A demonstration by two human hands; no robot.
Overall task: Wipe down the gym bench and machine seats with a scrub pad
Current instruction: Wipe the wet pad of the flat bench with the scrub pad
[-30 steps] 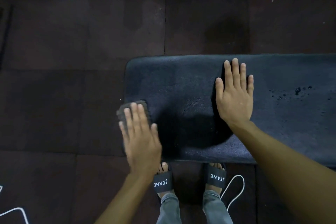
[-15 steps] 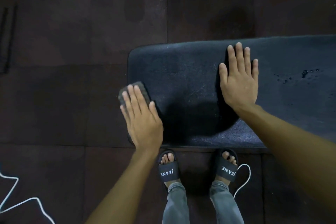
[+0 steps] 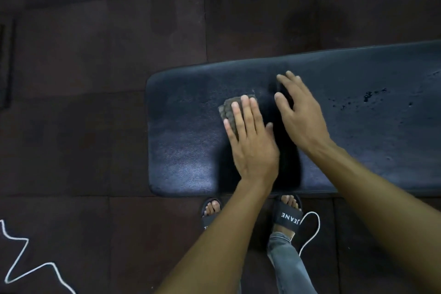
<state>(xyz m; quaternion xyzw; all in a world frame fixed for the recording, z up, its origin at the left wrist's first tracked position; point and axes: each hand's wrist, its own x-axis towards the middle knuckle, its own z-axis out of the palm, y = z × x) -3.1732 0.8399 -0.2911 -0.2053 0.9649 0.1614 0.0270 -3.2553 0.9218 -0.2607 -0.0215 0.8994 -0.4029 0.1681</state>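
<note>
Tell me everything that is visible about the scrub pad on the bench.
The scrub pad is a small, dark grey-brown block with a bumpy, woven-looking surface and rounded corners. It lies flat on the black padded bench, toward its left end. The left hand presses on it with flat fingers, covering most of it; only its far and left edges show. The right hand is close beside it, not touching.
</note>
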